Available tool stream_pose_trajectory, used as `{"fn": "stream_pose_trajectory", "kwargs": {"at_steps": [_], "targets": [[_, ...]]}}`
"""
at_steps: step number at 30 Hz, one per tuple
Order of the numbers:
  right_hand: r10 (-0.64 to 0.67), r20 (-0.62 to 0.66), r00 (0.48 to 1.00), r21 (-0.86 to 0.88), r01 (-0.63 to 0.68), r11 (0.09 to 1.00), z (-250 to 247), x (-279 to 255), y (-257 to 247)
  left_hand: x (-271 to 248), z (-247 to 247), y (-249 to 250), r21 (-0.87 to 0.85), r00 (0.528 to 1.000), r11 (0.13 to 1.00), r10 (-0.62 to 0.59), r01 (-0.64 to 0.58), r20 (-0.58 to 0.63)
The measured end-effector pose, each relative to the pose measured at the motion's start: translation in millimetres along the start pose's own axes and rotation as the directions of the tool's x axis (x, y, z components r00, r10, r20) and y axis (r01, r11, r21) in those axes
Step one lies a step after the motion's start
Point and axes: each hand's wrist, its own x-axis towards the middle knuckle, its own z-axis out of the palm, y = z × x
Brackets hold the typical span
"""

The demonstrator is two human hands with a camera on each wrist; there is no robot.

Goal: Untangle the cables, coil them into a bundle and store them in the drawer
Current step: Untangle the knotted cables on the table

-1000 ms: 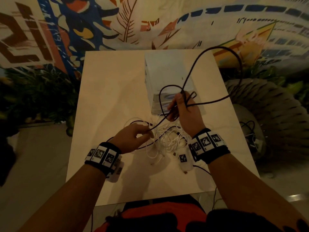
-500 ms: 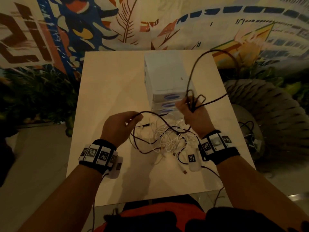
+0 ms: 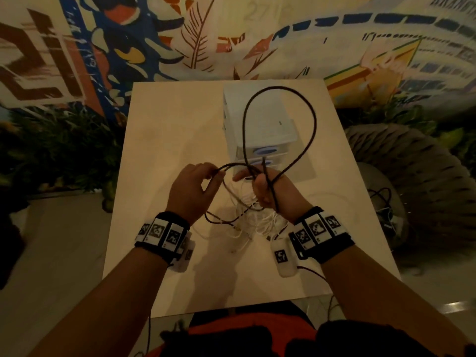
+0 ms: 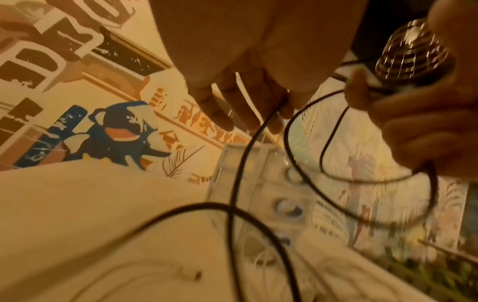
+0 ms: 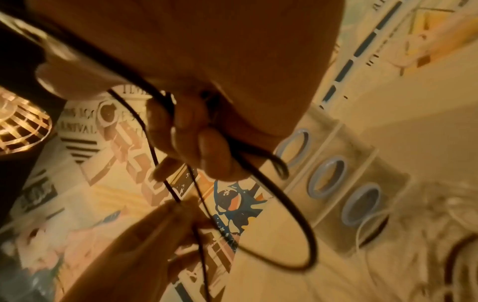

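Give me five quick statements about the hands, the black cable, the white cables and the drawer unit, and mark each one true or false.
1. Both hands hold the black cable. True: the left hand pinches it and the right hand grips gathered strands.
2. The black cable lies flat on the table. False: a big loop stands up above the right hand, in front of the drawer unit.
3. The white cables are already coiled in a drawer. False: they lie in a loose pile on the table below the hands.
4. The drawer unit stands on the table beyond the hands. True.
5. The left hand rests on the drawer unit. False: it is apart from it, holding cable.
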Motion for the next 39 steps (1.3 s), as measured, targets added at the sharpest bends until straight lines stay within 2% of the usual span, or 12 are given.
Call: {"fn": "stream_pose_trajectory", "kwargs": {"at_steps": [2, 6, 10, 15, 19, 25, 27, 29, 31, 32, 36, 39], "targets": [[-0.022, -0.129, 0.991, -0.017, 0.020, 1.000, -2.6, 3.8, -1.1, -12.4, 18.1, -20.8, 0.101, 0.983, 0.992, -0.085, 0.069, 0.163], [-0.012, -0.198, 0.980, 0.347, 0.081, 0.934, -15.7, 11.5, -17.2, -40.2, 36.9, -53.7, 0.181, 0.933, 0.973, -0.193, 0.143, 0.302], [-0.139, -0.263, 0.955, 0.322, 0.222, 0.920, -30.3, 7.0, -18.9, -41.2, 33.4, -56.5, 0.112, 0.924, 0.957, -0.288, 0.268, 0.253], [-0.180, -0.306, 0.935, 0.206, 0.250, 0.946, -35.5, -1.5, -22.4, -29.8, 19.8, -42.4, 0.083, 0.956, 0.966, -0.256, 0.246, 0.142], [-0.148, -0.279, 0.949, -0.170, 0.103, 0.980, -32.7, -15.5, -20.3, -14.5, 4.6, -17.8, -0.198, 0.956, 0.938, -0.292, 0.283, -0.020], [-0.140, -0.343, 0.929, -0.402, -0.010, 0.916, -41.1, -20.5, 16.3, -1.1, -8.9, -3.4, -0.591, 0.905, 0.763, -0.406, 0.262, -0.123], [-0.136, -0.356, 0.925, -0.433, -0.034, 0.901, -41.1, -25.2, 21.1, -2.9, -10.7, -10.4, -0.517, 0.919, 0.832, -0.343, 0.201, -0.194], [-0.136, -0.371, 0.919, -0.449, -0.049, 0.892, -41.4, -29.4, 26.0, -5.7, -15.5, -16.8, -0.219, 0.945, 0.974, -0.118, 0.052, -0.304], [-0.128, -0.401, 0.907, -0.438, -0.067, 0.896, -42.7, -33.4, 28.8, -6.6, -20.8, -21.6, 0.057, 0.929, 0.994, 0.111, -0.097, -0.352], [-0.126, -0.416, 0.900, -0.426, -0.071, 0.902, -44.4, -34.7, 31.3, -6.2, -24.7, -22.2, 0.082, 0.918, 0.989, 0.143, -0.121, -0.370], [-0.111, -0.526, 0.843, -0.357, -0.100, 0.929, -52.0, -40.4, 35.6, -1.7, -42.5, -15.7, -0.193, 0.912, 0.981, -0.055, -0.027, -0.407], [-0.083, -0.540, 0.837, -0.373, -0.149, 0.916, -51.6, -46.9, 32.3, 1.2, -58.4, 0.1, -0.436, 0.944, 0.895, -0.217, 0.091, -0.250]]}}
